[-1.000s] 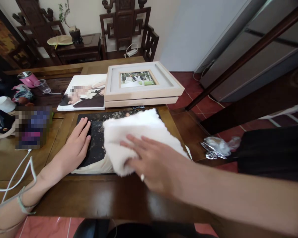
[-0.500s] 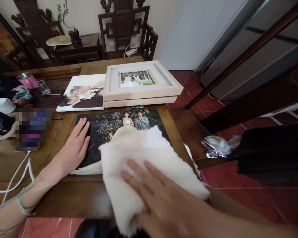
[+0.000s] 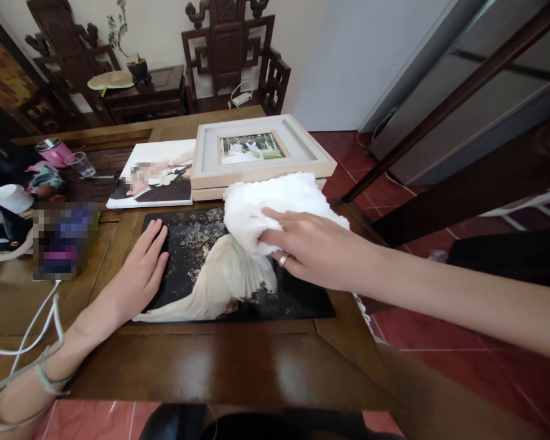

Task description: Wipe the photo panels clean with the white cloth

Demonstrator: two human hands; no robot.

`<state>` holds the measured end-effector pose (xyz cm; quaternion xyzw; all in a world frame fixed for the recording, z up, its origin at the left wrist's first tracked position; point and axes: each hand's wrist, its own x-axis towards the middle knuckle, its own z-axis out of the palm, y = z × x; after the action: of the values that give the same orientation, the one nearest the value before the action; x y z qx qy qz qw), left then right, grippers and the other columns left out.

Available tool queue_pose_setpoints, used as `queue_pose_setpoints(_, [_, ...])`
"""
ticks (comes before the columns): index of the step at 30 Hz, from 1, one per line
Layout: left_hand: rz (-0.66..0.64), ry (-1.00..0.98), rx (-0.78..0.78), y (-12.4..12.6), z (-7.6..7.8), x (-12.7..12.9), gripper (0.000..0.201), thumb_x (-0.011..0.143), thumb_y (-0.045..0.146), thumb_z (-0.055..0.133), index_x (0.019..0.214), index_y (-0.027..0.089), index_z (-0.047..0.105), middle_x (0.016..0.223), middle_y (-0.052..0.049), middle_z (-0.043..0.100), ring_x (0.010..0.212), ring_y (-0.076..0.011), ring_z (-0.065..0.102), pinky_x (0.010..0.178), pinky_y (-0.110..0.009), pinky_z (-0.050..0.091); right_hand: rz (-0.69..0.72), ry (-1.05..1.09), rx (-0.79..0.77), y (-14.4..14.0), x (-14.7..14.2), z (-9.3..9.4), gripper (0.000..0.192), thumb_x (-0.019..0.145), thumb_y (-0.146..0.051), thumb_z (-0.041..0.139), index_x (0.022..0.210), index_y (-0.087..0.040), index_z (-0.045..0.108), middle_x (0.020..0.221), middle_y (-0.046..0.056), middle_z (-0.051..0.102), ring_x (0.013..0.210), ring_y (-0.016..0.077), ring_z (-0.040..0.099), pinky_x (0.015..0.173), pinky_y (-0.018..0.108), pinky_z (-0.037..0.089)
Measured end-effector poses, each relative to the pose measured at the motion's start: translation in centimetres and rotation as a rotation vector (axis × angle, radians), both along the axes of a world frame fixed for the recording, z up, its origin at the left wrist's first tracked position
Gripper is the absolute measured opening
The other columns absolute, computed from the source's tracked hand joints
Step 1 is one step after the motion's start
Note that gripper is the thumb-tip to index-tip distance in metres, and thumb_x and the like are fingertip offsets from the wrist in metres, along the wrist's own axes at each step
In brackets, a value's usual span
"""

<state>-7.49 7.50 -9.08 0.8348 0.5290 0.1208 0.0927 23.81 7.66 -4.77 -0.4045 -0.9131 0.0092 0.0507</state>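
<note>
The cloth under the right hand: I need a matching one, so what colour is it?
White and fluffy cloth, clearest in the head view.

Both arms are bare to the near edge of the view, with no sleeves showing. The left hand (image 3: 140,275) wears no ring that can be seen, and thin, pale greenish bracelets (image 3: 50,382) circle its wrist, with another loop nearer along the forearm. The right hand (image 3: 311,253) carries a plain silver-toned ring (image 3: 283,260) on one of its fingers (image 3: 279,215).
</note>
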Motion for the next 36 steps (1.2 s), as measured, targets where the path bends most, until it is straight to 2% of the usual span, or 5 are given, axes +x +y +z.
queue_pose_setpoints(4, [-0.004, -0.001, 0.005, 0.1, -0.1, 0.0, 0.061, 0.100, 0.041, 0.025, 0.148, 0.004, 0.031, 0.160, -0.016, 0.023, 0.150, -0.0249, 0.016, 0.122, -0.045, 0.017, 0.045, 0.060, 0.009, -3.6, -0.6, -1.4, 0.033, 0.070, -0.005, 0.062, 0.100, -0.014, 0.072, 0.139, 0.023, 0.053, 0.133, 0.0431, 0.042, 0.101, 0.059, 0.044])
queue_pose_setpoints(10, [0.008, 0.020, -0.015, 0.0, -0.1, 0.3, 0.061, 0.100, 0.041, 0.024, 0.148, 0.004, 0.030, 0.161, -0.016, 0.020, 0.150, -0.0248, 0.014, 0.122, -0.045, 0.015, 0.212, 0.220, -0.092, -10.2, -2.5, -1.7, 0.011, 0.080, -0.025, 0.066, 0.074, -0.020, 0.073, 0.133, 0.020, 0.059, 0.128, 0.0453, 0.048, 0.098, 0.063, 0.044])
queue_pose_setpoints(20, [0.008, 0.015, -0.015, 0.0, 0.1, 0.3, 0.060, 0.100, 0.042, 0.025, 0.150, 0.009, 0.029, 0.161, -0.014, 0.021, 0.149, -0.0265, 0.016, 0.121, -0.048, 0.016, 0.011, -0.021, -0.040, -2.7, 1.3, -1.5, 0.067, 0.060, 0.012, 0.048, 0.115, -0.022, 0.068, 0.150, 0.012, 0.044, 0.137, 0.0400, 0.037, 0.096, 0.064, 0.046])
queue_pose_setpoints(28, [0.013, 0.024, -0.031, 0.0, 0.1, 0.4, 0.061, 0.100, 0.041, 0.024, 0.149, 0.005, 0.028, 0.162, -0.015, 0.019, 0.150, -0.0254, 0.014, 0.122, -0.045, 0.015, 0.051, 0.156, 0.033, -8.8, -0.6, -3.2, 0.011, 0.082, -0.013, 0.066, 0.077, -0.021, 0.073, 0.149, 0.012, 0.045, 0.138, 0.0472, 0.032, 0.101, 0.071, 0.037])
queue_pose_setpoints(36, [0.007, 0.021, -0.024, 0.0, 0.1, 0.4, 0.060, 0.100, 0.042, 0.024, 0.150, 0.008, 0.027, 0.162, -0.015, 0.019, 0.150, -0.0271, 0.015, 0.122, -0.048, 0.015, 0.087, 0.150, 0.073, -7.9, -0.3, -2.5, 0.017, 0.085, -0.013, 0.065, 0.092, -0.025, 0.074, 0.149, 0.010, 0.046, 0.136, 0.0421, 0.039, 0.099, 0.064, 0.045])
